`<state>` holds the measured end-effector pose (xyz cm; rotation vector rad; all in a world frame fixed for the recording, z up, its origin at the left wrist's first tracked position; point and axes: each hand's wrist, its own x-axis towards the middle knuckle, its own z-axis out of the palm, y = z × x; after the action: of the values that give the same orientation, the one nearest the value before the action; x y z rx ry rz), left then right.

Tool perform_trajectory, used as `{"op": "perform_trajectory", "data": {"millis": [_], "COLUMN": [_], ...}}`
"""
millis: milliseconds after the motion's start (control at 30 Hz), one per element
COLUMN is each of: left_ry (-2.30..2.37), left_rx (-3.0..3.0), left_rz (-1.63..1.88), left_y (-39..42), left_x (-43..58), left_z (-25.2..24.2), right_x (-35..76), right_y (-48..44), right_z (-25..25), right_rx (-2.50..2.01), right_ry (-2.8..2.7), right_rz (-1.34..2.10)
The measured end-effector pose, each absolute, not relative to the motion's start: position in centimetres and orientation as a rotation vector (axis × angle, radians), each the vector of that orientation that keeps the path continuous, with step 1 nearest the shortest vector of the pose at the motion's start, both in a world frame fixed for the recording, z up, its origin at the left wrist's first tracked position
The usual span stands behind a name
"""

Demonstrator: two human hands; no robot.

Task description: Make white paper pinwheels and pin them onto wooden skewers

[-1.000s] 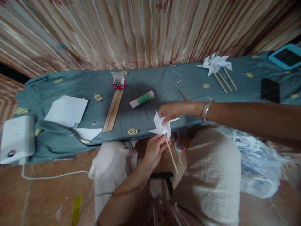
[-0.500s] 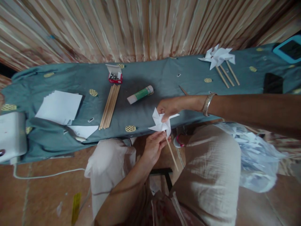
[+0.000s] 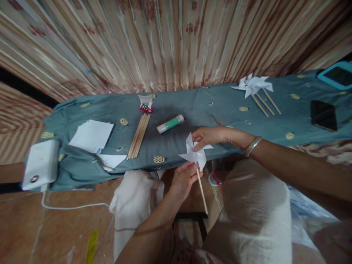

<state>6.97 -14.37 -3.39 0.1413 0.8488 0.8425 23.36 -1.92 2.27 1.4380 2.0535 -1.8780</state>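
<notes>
A white paper pinwheel (image 3: 200,157) on a wooden stick (image 3: 202,192) is held over the table's front edge, between my two hands. My left hand (image 3: 184,179) grips the stick just below the blades, its fingers closed round it. From above, my right hand (image 3: 206,137) pinches the pinwheel near its middle, the thumb pressed on the paper. Whatever sits under that thumb is hidden. Beyond my hands lie a green-and-white glue stick (image 3: 170,123), a bundle of wooden sticks (image 3: 139,135) and a small open red box of metal pins (image 3: 146,105).
At the back right rest finished pinwheels (image 3: 253,86), a black phone (image 3: 323,115) and a blue-framed device (image 3: 338,75). A pencil (image 3: 217,120) lies behind my right hand. White paper squares (image 3: 92,135) and a white corded box (image 3: 41,165) are at left. A plastic bag (image 3: 308,216) is low right.
The view has shifted, so the table and things appear lower and the curtain shows more. Both hands keep their hold on the pinwheel.
</notes>
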Motion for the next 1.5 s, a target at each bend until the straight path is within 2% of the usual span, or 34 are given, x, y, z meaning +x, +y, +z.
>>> {"op": "perform_trajectory", "data": {"millis": [267,400,500,700,800,867,1267,1500], "left_ry": [0.822,0.812,0.807,0.764,0.784,0.803,0.853,0.932], "left_rx": [0.213,0.262,0.288,0.315,0.348,0.365,0.450,0.508], "left_rz": [0.834,0.904,0.962,1.090,1.115,1.110,1.105,1.130], "left_y": [-12.2,-9.7,-7.0,-2.3,-1.2,-0.9,-0.7,-0.6], "left_x": [6.7,7.0,7.6,8.4,8.1,7.8,7.3,7.2], "left_z": [-0.8,0.5,1.4,1.6,0.9,0.4,-0.4,-1.1], "right_x": [24.7,25.3,25.5,24.3,23.1,22.3,20.2,20.7], "right_y": [-2.9,-2.9,-3.1,-4.0,-4.4,-4.5,-3.3,-2.5], "right_z": [3.1,2.4,1.4,0.3,0.0,-0.2,-0.4,0.0], "right_rx": [1.833,2.160,2.354,2.347,2.138,2.010,1.963,1.912], "right_ry": [1.946,1.837,1.687,1.773,1.978,2.031,1.872,1.937], "right_rz": [-2.522,-3.008,-3.184,-2.842,-2.502,-2.423,-2.675,-2.624]}}
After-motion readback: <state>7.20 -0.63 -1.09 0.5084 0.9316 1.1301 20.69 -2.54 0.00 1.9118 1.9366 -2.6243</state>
